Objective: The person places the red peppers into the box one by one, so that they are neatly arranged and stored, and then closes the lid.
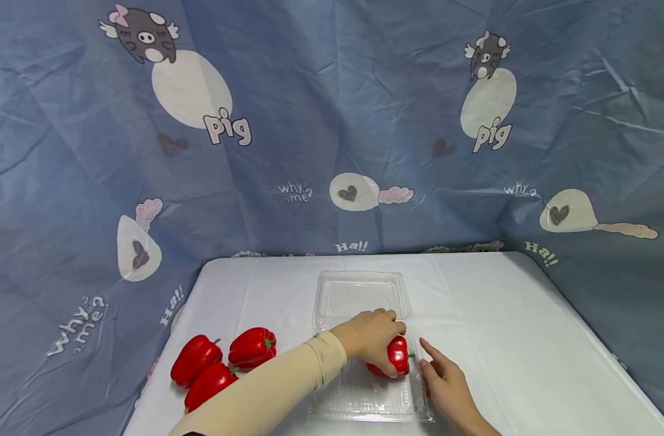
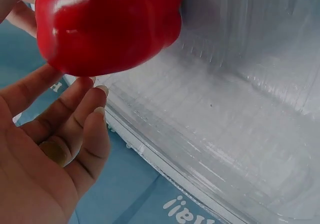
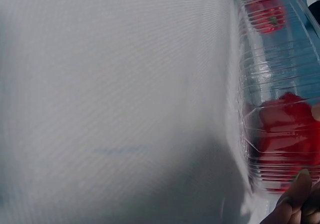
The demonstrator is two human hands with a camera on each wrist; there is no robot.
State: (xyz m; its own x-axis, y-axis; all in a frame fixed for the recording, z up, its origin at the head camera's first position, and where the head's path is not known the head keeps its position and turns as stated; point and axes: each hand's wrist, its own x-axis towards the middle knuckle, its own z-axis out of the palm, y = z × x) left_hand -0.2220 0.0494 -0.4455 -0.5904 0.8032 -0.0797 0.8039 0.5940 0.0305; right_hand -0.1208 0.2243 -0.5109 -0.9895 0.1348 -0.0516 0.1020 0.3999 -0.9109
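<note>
A glossy red bell pepper (image 1: 398, 356) with a green stem is inside the base of a clear plastic clamshell box (image 1: 365, 402), near its right side. My left hand (image 1: 371, 339), reaching from a beige sleeve, grips this pepper from above with fingers and thumb around it. The same pepper (image 2: 110, 26) fills the top of the left wrist view. Beside the box's right wall is my right hand (image 1: 446, 384), its index finger extended along the edge. Through the ribbed wall (image 3: 280, 79), the right wrist view shows the pepper (image 3: 285, 129), with fingertips (image 3: 300, 184) near the wall.
Three more red bell peppers (image 1: 252, 348) lie on the white-covered table (image 1: 484, 315) at the left, partly behind the left sleeve. The box's lid (image 1: 359, 297) lies folded back, away from me. A blue patterned cloth (image 1: 288, 109) hangs behind and beside the table.
</note>
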